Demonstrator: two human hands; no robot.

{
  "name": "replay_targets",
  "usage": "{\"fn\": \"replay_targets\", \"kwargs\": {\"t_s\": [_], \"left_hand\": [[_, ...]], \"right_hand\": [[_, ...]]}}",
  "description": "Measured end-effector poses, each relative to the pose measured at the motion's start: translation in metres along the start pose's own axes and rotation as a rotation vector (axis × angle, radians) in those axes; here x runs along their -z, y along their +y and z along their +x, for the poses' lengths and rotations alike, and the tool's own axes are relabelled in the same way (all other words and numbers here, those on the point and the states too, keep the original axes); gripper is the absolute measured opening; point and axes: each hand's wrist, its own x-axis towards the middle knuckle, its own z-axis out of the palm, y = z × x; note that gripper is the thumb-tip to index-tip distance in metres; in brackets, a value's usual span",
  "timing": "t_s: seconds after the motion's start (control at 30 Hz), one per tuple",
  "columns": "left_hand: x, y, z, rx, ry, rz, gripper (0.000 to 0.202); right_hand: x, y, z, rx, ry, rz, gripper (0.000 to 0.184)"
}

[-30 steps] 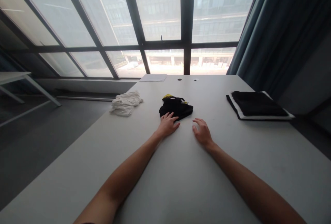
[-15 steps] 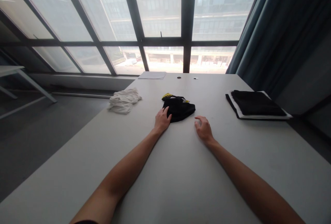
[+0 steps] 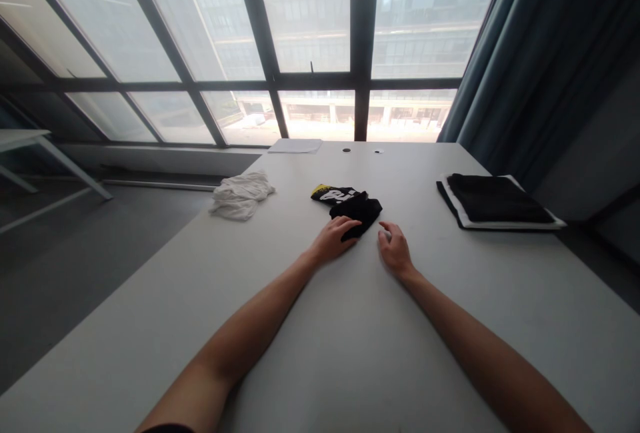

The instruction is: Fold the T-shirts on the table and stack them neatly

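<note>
A bunched black garment [image 3: 367,210] lies on the white table in front of me, a yellow and white print showing on its far left part. My left hand [image 3: 336,238] rests on its near edge, fingers stretched out to the right over the dark cloth. Just right of the garment is my right hand [image 3: 395,248], apart from it, with fingers slightly curved and nothing between them. Folds hide the garment's full shape.
A crumpled white cloth [image 3: 243,194] lies at the table's left edge. Folded black and white cloths [image 3: 500,201] are stacked on the right. Papers [image 3: 295,146] and two small round fittings sit at the far end, before windows. A dark curtain [image 3: 505,66] hangs at right.
My left hand has moved right across the garment, whose near part has shifted right and bunched up. More of the white and yellow print shows now. The right hand has barely moved.
</note>
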Motion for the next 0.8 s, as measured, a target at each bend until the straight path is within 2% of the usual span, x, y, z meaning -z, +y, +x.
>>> {"fn": "replay_targets", "kwargs": {"t_s": [0.13, 0.33, 0.4, 0.43, 0.53, 0.57, 0.6, 0.67, 0.73, 0.8], "left_hand": [[-0.001, 0.015, 0.0, -0.177, -0.177, -0.032, 0.043], [-0.002, 0.033, 0.002, -0.351, -0.234, -0.084, 0.032], [-0.002, 0.035, 0.003, -0.366, -0.168, -0.095, 0.024], [-0.003, 0.034, 0.004, -0.331, -0.09, -0.082, 0.02], [-0.003, 0.027, 0.004, -0.084, 0.222, -0.015, 0.021], [-0.003, 0.022, 0.004, -0.009, 0.287, -0.012, 0.026], [-0.004, 0.018, 0.004, 0.041, 0.313, -0.032, 0.034], [-0.006, 0.008, 0.004, 0.074, 0.28, -0.118, 0.043], [-0.008, 0.001, 0.003, 0.077, 0.25, -0.196, 0.039], [-0.008, -0.002, 0.004, 0.076, 0.271, -0.215, 0.033]], "right_hand": [[0.0, -0.001, -0.001, 0.003, 0.027, 0.063, 0.052], [0.001, -0.005, -0.004, 0.085, -0.071, -0.046, 0.054], [0.001, -0.005, -0.004, 0.076, -0.098, -0.071, 0.053], [0.0, -0.004, -0.004, 0.074, -0.101, -0.071, 0.053], [0.0, -0.003, -0.003, 0.083, -0.106, -0.058, 0.05], [0.0, -0.002, -0.003, 0.09, -0.12, -0.058, 0.048], [0.0, -0.003, -0.003, 0.098, -0.139, -0.06, 0.048], [0.001, -0.003, -0.004, 0.113, -0.173, -0.06, 0.048], [0.001, -0.005, -0.004, 0.12, -0.176, -0.04, 0.048], [0.002, -0.006, -0.004, 0.112, -0.141, -0.019, 0.044]]}}
